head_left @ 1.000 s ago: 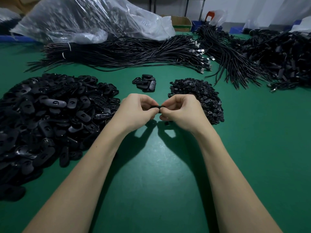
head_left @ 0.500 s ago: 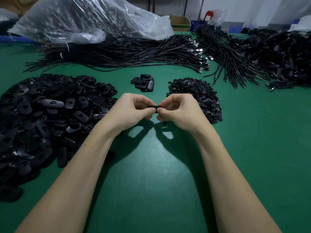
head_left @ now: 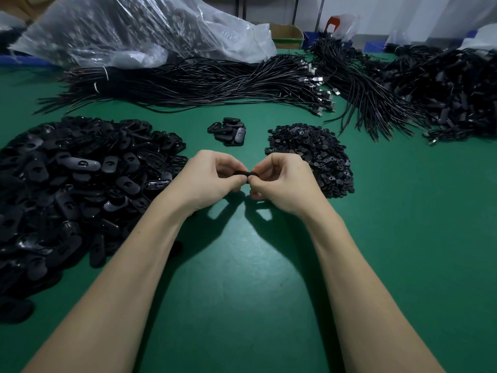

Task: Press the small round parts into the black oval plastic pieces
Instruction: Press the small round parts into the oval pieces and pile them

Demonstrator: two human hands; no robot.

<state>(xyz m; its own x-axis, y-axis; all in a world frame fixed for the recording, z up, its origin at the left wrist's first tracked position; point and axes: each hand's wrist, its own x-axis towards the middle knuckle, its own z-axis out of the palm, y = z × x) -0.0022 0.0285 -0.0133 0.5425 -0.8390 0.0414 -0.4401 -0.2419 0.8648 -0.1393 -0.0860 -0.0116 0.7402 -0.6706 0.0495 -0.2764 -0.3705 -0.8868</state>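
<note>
Head view: left hand point(head_left: 212, 179) and right hand point(head_left: 282, 181) pinch oval piece point(head_left: 245, 173).

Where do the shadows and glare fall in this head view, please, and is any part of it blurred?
Head view: hard shadows fall toward the camera beneath the left hand and right hand on the green table; glare streaks the clear plastic bag, which looks slightly smeared; wide-angle bending shows at the edges.

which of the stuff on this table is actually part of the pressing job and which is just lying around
Part of the job:
- black oval piece, pinched between left hand and right hand
- big pile of oval pieces
- pile of small round parts
- small cluster of oval pieces

Just lying about:
- black cable bundles
- clear plastic bag
- cardboard box
</note>
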